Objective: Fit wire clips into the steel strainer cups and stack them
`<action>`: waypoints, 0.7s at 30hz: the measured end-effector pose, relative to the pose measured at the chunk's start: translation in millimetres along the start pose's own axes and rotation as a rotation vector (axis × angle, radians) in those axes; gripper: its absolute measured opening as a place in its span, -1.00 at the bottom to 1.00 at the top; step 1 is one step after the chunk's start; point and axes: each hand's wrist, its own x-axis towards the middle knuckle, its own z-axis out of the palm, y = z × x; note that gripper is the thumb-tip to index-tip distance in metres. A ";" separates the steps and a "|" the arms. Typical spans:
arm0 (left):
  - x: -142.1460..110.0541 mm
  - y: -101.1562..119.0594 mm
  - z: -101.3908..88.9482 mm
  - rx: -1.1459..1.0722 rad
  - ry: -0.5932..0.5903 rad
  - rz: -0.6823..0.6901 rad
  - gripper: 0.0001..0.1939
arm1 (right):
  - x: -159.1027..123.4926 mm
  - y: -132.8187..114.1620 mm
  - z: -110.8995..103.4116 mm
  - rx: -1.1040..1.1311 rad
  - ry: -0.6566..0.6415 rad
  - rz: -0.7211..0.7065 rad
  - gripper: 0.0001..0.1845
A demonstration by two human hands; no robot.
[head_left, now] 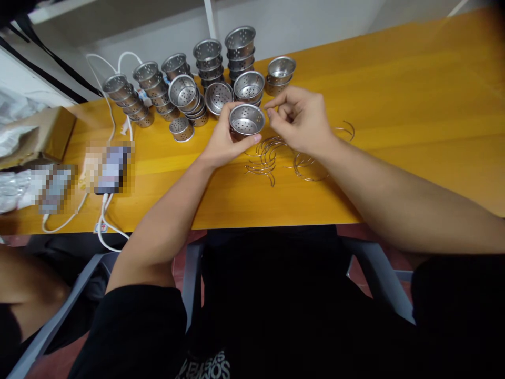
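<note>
A perforated metal strainer cup is gripped in my left hand, its open top tilted toward me and the thumb along its near side. Just right of the cup's rim, my right hand is closed in a pinch of thumb and index finger. Whatever lies between those fingertips is too small to make out. Below the two hands, thin curved metal wires lie in a loose pile. A larger wire ring is partly covered by my right forearm.
Stacks of similar strainer cups line the back of the yellow wooden table. A single small cup stands before them. Left are a phone with white cables, a cardboard box and plastic bags. Another person's leg shows lower left.
</note>
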 end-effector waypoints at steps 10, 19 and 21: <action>-4.3 0.1 11.1 0.013 -0.039 -0.002 0.50 | 3.0 12.8 6.6 -0.058 0.032 -0.057 -0.35; -6.4 1.4 10.1 -0.008 -0.064 0.050 0.36 | 1.8 9.2 11.6 -0.046 0.038 -0.012 -0.36; -6.1 3.1 11.3 0.011 -0.056 0.020 0.37 | 1.5 6.8 13.1 -0.045 0.034 -0.002 -0.40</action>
